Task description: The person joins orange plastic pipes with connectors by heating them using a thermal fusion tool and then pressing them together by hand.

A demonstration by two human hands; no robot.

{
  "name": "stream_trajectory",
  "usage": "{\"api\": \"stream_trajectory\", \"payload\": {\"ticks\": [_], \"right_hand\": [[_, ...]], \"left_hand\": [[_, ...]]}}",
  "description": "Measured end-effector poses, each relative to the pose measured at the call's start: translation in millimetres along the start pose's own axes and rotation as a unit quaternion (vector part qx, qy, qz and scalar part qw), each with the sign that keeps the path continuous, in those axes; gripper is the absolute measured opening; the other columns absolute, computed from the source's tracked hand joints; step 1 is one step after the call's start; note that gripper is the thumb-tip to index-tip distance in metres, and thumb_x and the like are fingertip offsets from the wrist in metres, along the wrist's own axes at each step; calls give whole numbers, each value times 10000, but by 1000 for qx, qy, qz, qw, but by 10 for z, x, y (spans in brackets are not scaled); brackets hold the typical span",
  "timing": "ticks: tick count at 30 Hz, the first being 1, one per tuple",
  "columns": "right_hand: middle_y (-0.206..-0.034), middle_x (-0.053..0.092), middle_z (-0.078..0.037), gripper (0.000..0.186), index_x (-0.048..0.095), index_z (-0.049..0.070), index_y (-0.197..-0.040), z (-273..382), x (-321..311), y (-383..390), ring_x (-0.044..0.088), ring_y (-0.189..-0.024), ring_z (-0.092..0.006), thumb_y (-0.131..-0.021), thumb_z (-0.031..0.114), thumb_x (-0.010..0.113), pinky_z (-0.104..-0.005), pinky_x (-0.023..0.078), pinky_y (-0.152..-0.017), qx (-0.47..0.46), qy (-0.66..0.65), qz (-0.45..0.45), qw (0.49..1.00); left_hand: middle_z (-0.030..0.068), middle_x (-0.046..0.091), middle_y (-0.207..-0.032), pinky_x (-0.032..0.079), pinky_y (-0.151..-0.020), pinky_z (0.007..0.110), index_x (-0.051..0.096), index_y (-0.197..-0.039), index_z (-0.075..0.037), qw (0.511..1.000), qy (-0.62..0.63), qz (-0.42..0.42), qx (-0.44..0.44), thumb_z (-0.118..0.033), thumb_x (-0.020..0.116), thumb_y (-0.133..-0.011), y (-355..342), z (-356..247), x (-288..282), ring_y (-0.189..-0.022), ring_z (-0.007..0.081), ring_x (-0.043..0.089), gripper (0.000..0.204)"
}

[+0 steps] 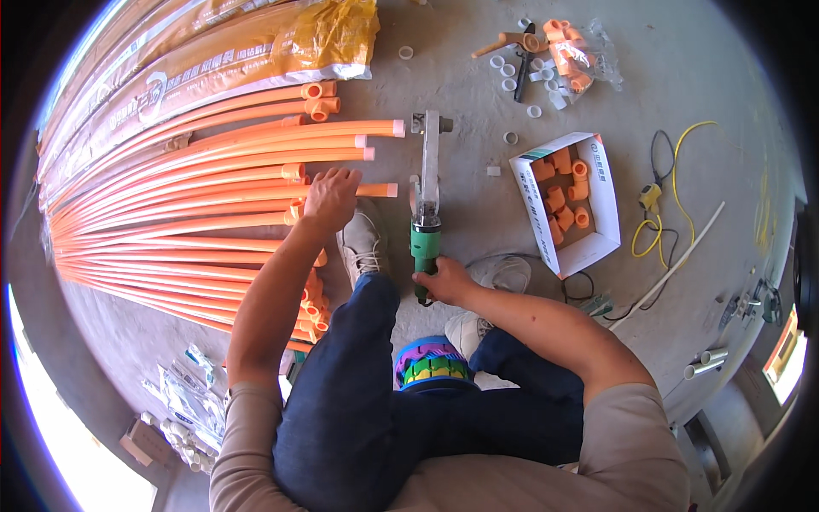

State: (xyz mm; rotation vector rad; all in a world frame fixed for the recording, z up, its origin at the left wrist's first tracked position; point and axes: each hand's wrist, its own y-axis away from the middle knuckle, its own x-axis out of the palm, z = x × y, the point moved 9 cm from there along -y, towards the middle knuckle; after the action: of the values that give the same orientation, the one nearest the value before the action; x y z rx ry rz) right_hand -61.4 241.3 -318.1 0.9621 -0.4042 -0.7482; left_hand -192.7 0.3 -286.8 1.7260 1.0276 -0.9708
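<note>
My left hand (333, 196) has its fingers curled over an orange pipe (375, 189) with a pale pink end, among many long orange pipes (171, 222) fanned out at the left, some with fittings. My right hand (439, 280) grips the green handle of a pipe welding tool (425, 241), whose long metal heating plate points away from me, beside the pipe ends. Under my left hand is a shoe (363, 241) at the end of my bent leg.
A white box of orange fittings (597, 247), loose fittings (567, 51) with white rings, yellow and black cables (648, 247) and a thin white pipe (682, 256) lie on the grey floor (452, 60). Wrapped bundles (256, 47) lie upper left; a colourful round seat (435, 363) is between my legs.
</note>
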Motion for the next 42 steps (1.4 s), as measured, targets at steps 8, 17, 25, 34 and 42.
{"api": "stream_trajectory", "payload": {"ticks": [8, 17, 25, 34, 42], "right_hand": [[-715, 703, -168, 410, 666, -40, -991, -300, 54, 13, 696, -552, -245, -891, 349, 749, -377, 558, -555, 34, 26, 45, 998], [-666, 680, -134, 379, 687, -5, -950, 70, 45, 146, 674, -520, -237, -849, 345, 789, -387, 551, -522, 55, 91, 69, 992], [-998, 743, -229, 559, 685, 5, -1167, -497, 57, 26, 741, -886, -358, -875, 481, 725, -439, 577, -807, -39, 131, 34, 990], [-1109, 712, -231, 551, 682, 34, -1193, -508, 350, 441, 678, -1066, -409, -941, 523, 651, -494, 528, -936, -48, 365, 58, 928], [-1104, 722, -180, 304, 747, 72, -955, -817, 495, 570, 699, -1062, -340, -937, 347, 618, -483, 559, -838, -96, 515, -76, 849]], "left_hand": [[127, 633, -1106, 475, -975, 485, 615, -1200, -78, 995, 81, 52, -25, -226, 781, -814, 35, 36, -60, -1144, 339, 594, 445], [144, 657, -1177, 456, -1008, 494, 622, -1236, -69, 995, 98, 19, -26, -267, 783, -819, 106, 122, -60, -1182, 358, 595, 489], [146, 652, -1233, 446, -1036, 493, 620, -1270, -67, 996, 85, 26, -32, -259, 765, -843, -46, -46, 21, -1229, 354, 573, 491], [154, 645, -1263, 429, -1082, 496, 602, -1311, -76, 996, 83, -8, -35, -232, 771, -841, 145, -38, -7, -1238, 370, 568, 523], [153, 579, -1374, 411, -1114, 491, 564, -1390, -85, 997, 56, -52, -32, -217, 770, -842, 395, -104, -117, -1314, 357, 520, 600]]}}
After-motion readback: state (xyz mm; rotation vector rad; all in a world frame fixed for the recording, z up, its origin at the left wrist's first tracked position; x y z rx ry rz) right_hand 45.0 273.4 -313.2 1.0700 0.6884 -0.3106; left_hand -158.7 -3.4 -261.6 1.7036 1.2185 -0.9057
